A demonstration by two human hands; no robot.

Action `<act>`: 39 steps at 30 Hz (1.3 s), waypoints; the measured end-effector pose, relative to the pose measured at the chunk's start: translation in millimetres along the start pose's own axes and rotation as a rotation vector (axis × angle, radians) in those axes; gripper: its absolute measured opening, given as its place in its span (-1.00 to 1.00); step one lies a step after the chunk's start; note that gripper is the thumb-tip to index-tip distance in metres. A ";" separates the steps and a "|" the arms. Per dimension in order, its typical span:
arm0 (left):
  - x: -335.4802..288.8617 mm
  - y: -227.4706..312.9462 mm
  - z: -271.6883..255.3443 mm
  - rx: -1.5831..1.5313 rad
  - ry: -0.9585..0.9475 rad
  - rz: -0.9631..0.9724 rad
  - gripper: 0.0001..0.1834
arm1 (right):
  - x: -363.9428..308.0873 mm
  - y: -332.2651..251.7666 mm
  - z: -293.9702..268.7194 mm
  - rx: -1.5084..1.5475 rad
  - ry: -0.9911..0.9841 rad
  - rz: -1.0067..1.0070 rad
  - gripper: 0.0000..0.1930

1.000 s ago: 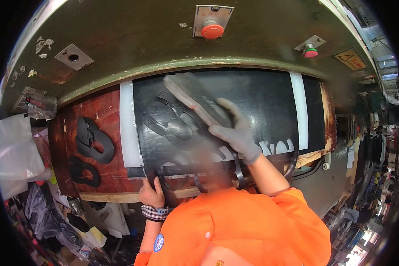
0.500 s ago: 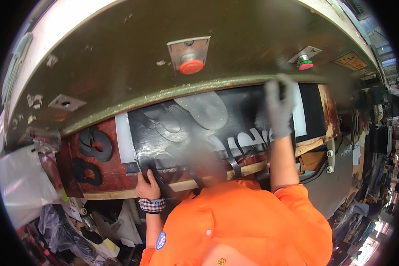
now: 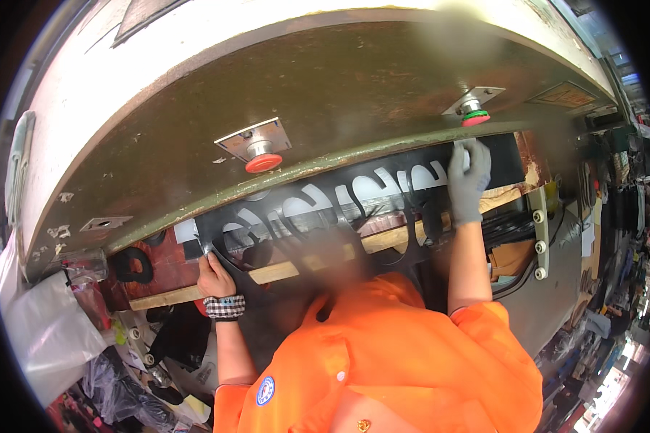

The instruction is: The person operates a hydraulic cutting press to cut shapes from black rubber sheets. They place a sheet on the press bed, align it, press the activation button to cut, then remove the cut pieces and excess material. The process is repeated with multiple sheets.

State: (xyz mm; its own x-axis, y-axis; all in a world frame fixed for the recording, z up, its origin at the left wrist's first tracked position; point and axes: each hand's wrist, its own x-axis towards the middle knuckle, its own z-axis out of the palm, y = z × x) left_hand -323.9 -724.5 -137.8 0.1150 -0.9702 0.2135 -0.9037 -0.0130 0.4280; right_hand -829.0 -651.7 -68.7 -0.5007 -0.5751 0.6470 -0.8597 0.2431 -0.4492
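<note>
A black sheet (image 3: 348, 216) with rows of curved cut-outs stretches between my hands, its lower webbing hanging over the front edge of the board. White sheet material (image 3: 368, 189) shows through the holes and at the left end. My bare left hand (image 3: 215, 277), with a checked band at the wrist, pinches the black sheet's left end. At the right end, my right hand (image 3: 469, 180) in a pale grey glove has its fingers curled over the sheet's edge, with a bit of white beside them. A blurred dark shape in front of me hides part of the sheet's middle.
The reddish board (image 3: 159, 276) has a wooden front edge and a black curved piece (image 3: 132, 265) at the left. A green machine beam (image 3: 354, 79) with red push buttons (image 3: 263, 162) overhangs it. Plastic bags (image 3: 50, 325) hang at the left, a brown box (image 3: 511, 256) stands below right.
My gloved right hand has come down from the beam's edge onto the sheet's right end. The view has tilted, and more of the sheet's far part is hidden behind the beam.
</note>
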 end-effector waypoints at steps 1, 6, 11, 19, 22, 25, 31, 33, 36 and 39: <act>-2.8 -1.3 0.7 -0.021 0.023 0.019 -0.60 | -14.9 11.8 -9.0 -0.081 -0.043 0.212 -0.81; -10.8 -11.9 11.2 -0.105 0.078 0.004 -0.59 | -73.4 51.1 -21.7 0.150 -0.157 0.601 -0.70; -41.3 -25.6 4.3 -0.195 0.148 0.067 -0.62 | -105.0 48.0 -57.8 0.079 -0.225 0.597 -0.69; -103.1 -43.2 -37.4 -0.295 -0.109 -0.046 -0.61 | -101.9 -90.2 -11.1 0.284 -0.406 -0.123 -0.31; -128.3 -41.8 -46.9 -0.136 -0.139 -0.109 -0.59 | -139.8 -153.2 20.4 0.221 -0.543 -0.304 -0.11; -161.0 -40.1 -56.7 -0.146 -0.123 -0.120 -0.59 | -159.8 -165.5 19.3 0.357 -0.456 -0.248 -0.07; -199.9 -52.0 -71.9 -0.128 -0.169 -0.147 -0.55 | -126.9 -130.2 -46.2 1.133 -0.842 0.775 -0.07; -203.0 -55.1 -73.7 -0.080 -0.138 -0.111 -0.55 | -123.1 -120.0 -66.4 0.726 -0.757 0.528 -0.07; -201.8 -55.6 -73.8 -0.129 -0.180 -0.144 -0.54 | -134.7 -107.0 -70.9 0.292 -0.577 0.072 -0.06; -191.4 -51.5 -69.8 -0.134 -0.237 -0.195 -0.55 | -153.9 -100.7 -49.7 0.083 -0.490 -0.063 -0.06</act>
State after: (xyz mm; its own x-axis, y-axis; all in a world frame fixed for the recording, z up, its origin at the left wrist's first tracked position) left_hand -270.5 -521.2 -139.4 0.1667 -0.9821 -0.0871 -0.8099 -0.1868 0.5560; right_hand -670.4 -548.9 -92.4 -0.3242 -0.8910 0.3177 -0.8658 0.1442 -0.4792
